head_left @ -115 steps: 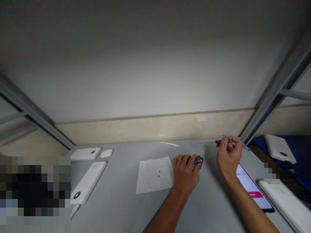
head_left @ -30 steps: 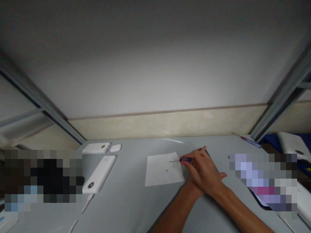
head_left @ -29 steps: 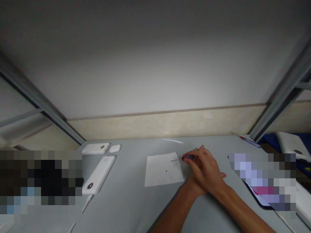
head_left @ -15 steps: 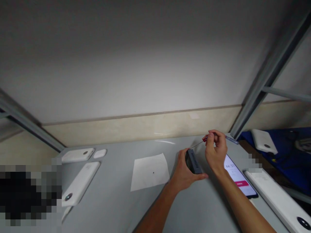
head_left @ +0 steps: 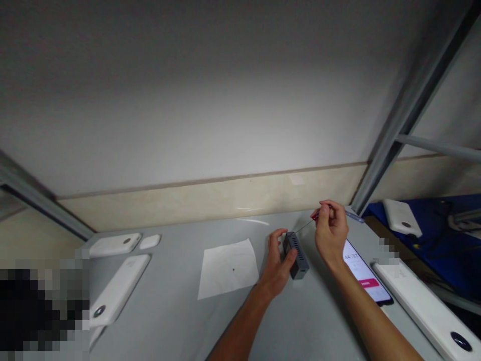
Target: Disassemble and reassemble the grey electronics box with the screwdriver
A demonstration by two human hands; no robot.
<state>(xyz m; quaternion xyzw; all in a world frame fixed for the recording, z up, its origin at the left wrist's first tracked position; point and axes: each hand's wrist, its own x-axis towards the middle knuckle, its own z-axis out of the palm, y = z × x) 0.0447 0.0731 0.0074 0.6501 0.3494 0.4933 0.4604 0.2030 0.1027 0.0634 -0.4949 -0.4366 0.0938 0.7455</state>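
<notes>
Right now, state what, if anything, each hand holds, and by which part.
Left hand: the grey box, by its left side, thumb over its vented face. Right hand: a screwdriver, by its handle.

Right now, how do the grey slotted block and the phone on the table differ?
Build: the slotted block is chunky, with a row of slots; the phone is thin and flat.
Face: the slotted block is plain dark grey; the phone shows a lit screen with a pink bar.
Handling: the left hand grips the slotted block; the phone lies partly hidden by the right forearm.
Shared: both are oblong.
</notes>
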